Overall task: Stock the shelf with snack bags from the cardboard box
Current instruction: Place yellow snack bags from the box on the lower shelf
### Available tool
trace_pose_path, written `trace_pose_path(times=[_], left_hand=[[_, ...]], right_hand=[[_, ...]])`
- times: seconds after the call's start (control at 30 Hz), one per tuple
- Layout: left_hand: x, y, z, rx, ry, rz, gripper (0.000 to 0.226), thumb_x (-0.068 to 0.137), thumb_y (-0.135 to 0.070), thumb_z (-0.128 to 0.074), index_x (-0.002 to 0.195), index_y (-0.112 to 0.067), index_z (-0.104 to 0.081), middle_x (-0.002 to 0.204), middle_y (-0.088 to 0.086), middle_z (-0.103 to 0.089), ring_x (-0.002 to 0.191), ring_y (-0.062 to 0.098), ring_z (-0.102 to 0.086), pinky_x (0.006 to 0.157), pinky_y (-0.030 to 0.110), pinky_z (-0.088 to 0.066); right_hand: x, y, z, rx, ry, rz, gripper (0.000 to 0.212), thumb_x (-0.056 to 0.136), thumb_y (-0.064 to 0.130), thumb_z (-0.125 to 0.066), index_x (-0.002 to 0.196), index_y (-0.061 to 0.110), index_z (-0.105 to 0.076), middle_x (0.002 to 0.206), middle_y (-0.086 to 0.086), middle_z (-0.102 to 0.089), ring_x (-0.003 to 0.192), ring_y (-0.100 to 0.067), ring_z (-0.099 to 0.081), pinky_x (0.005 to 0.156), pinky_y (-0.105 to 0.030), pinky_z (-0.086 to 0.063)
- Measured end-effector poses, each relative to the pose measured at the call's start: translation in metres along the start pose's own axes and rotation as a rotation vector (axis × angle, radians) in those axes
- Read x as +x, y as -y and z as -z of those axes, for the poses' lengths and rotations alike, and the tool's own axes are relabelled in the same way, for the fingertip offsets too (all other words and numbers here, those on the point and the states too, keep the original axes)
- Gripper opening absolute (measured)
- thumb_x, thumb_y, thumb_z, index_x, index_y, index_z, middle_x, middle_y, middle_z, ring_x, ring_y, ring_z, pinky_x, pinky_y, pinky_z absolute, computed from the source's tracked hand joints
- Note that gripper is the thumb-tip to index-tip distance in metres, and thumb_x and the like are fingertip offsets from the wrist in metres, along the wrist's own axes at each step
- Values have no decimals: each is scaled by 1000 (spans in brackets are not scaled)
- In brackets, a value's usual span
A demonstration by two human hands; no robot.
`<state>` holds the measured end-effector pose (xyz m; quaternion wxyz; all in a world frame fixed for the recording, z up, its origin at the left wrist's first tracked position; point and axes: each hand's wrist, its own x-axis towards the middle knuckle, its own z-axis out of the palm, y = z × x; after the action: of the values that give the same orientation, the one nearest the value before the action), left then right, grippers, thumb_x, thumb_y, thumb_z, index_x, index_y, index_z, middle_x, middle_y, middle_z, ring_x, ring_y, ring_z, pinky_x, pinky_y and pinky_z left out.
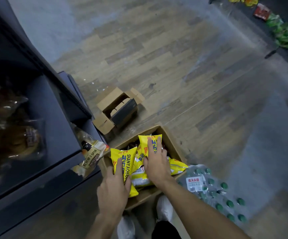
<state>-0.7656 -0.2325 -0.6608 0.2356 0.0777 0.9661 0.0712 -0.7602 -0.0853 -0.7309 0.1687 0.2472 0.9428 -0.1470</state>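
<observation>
An open cardboard box (pixel 171 144) stands on the floor at my feet, holding several yellow snack bags. My left hand (pixel 113 190) grips one yellow bag (pixel 121 163) at the box's left side, thumb over its front. My right hand (pixel 156 163) lies flat on another yellow bag (pixel 145 141) near the box's far end, fingers spread over it. More yellow bags (pixel 176 167) lie under and beside my right hand. The dark shelf (pixel 53 128) stands to the left, with bagged bread on it.
A smaller open cardboard box (pixel 117 109) lies on the wood floor beyond the big one. A shrink-wrapped pack of green-capped water bottles (pixel 213 188) sits right of the box. A snack bag (pixel 92 153) hangs off the lower shelf. Green and red bags (pixel 282 30) line the far right.
</observation>
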Motion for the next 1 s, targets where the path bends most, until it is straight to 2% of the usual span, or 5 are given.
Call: trace_pose_path(times=[0.13,0.4,0.67,0.87,1.0], left_hand=[[-26,-11,66,11,-64,-69,63,90,-46,-55,146,-27,-31,122,3,-48,101,25,-61,70,37,-50],[-94,-44,207,-3,-255,-252,65,91,-38,-58,146,-22,-27,114,7,-50,94,30,-62,68,41,-49],[-196,-53,312,40,-463,-238,69,92,-39,-55,150,-21,-24,124,10,-51,104,32,-59,75,40,-49],[-294,-47,376,210,-632,-183,65,81,-37,-66,141,-25,-44,116,6,-61,80,28,-66,51,32,-38],[-362,-38,417,148,-697,-151,62,88,-36,-61,143,-20,-38,117,8,-55,88,31,-62,56,35,-37]], right_hand=[[-41,12,81,34,-24,-15,79,95,35,-54,157,21,-7,162,-18,0,118,-36,-44,94,-43,-45],[-133,46,242,133,-191,29,74,96,32,-52,157,20,-11,161,-17,-1,128,-38,-37,105,-41,-35],[-227,57,372,137,-365,111,71,96,33,-52,156,22,-16,162,-14,-3,126,-39,-39,100,-44,-40],[-302,62,429,176,-497,283,73,91,32,-58,154,19,-23,160,-18,-12,124,-44,-45,99,-45,-41],[-354,73,455,236,-562,362,74,90,33,-62,153,20,-26,161,-14,-12,133,-41,-38,104,-45,-37]])
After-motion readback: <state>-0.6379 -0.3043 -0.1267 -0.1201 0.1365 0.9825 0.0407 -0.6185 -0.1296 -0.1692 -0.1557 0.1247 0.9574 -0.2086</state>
